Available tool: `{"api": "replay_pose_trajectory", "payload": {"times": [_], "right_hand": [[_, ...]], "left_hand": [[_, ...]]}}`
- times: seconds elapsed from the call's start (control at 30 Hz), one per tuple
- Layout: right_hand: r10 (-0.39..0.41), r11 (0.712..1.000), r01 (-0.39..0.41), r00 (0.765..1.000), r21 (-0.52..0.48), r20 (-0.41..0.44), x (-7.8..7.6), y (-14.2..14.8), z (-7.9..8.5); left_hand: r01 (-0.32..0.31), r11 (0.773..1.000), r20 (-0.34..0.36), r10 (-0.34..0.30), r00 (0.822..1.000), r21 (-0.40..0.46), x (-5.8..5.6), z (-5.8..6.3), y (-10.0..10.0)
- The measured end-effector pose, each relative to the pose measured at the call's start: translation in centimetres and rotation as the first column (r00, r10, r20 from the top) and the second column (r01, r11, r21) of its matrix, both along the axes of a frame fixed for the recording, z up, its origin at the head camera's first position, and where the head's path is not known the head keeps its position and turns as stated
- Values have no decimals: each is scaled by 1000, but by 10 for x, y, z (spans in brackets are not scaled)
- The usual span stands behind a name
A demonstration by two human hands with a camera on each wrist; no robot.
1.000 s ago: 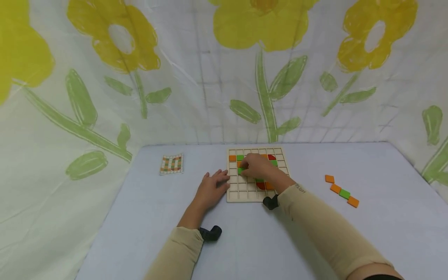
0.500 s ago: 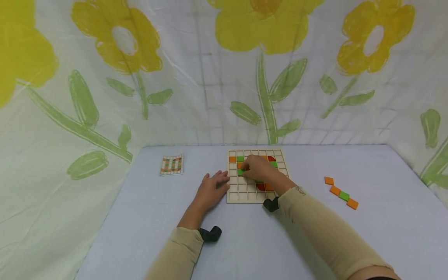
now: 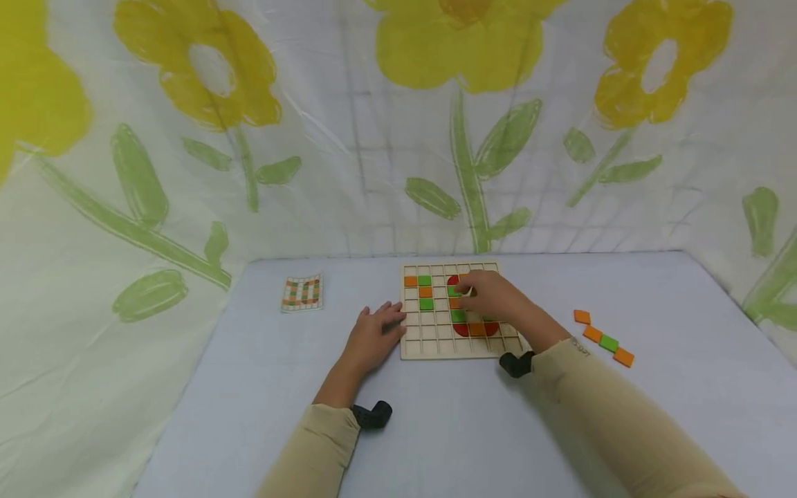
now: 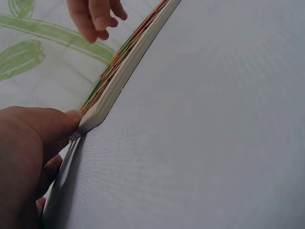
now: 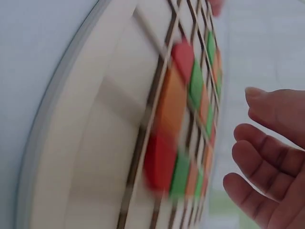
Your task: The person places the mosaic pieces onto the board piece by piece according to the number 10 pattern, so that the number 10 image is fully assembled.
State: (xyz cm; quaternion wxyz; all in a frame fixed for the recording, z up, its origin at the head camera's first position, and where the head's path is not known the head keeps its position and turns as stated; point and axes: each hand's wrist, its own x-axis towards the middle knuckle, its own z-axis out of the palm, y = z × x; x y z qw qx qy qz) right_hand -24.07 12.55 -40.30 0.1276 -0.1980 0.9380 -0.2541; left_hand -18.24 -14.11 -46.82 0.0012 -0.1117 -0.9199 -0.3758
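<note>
The right hand has shifted from the left columns of the wooden grid board to its right half, leaving the green tile seated in its cell; its fingers are loosely open over the middle tiles and hold nothing visible. The left hand lies flat on the table, fingertips steadying the board's left edge. Loose tiles sit well apart to the right, and the pattern card to the left; bare table lies between.

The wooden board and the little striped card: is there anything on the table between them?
Nothing. In the head view, bare table runs from the pattern card to the wooden grid board; the left hand rests nearer, touching the board's left edge.
</note>
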Motion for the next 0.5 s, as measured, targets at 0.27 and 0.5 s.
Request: {"api": "replay_pose_trajectory", "payload": {"times": [0.27,0.5], "right_hand": [[-110,994,111,992,20,-59,17,84,7],[-199,977,199,980,70,-7,28,150,3]], "left_hand": [[-11,1000,10,11,1000,-3,-1,-3,-1],[-9,1000,10,9,1000,-7,-2,-2,0]]}}
